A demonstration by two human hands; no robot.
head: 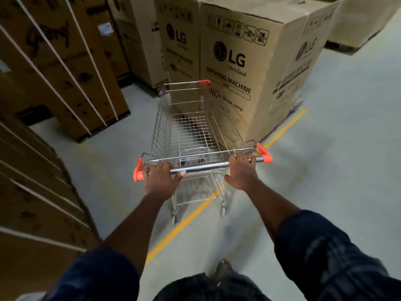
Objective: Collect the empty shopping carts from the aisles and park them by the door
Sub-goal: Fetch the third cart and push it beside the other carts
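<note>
- The empty wire-mesh shopping cart [195, 131] stands on the smooth grey floor [336, 148], over a yellow painted line [184, 222], with its front just beside a cardboard LG washing machine carton [249, 61].
- The left hand [160, 179] curls its fingers over the round chrome handle bar [206, 167], near the orange plastic end cap [138, 170].
- The right hand [242, 172] hooks its fingers over the same bar, thumb spread below.
- Strapped brown cartons [65, 61] line the left side.

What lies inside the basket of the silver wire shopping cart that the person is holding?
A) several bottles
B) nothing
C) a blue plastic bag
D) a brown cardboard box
B: through the mesh bottom of the silver wire shopping cart with orange corner guards only the grey floor shows; the left hand and right hand grip its chrome handle bar.
</note>
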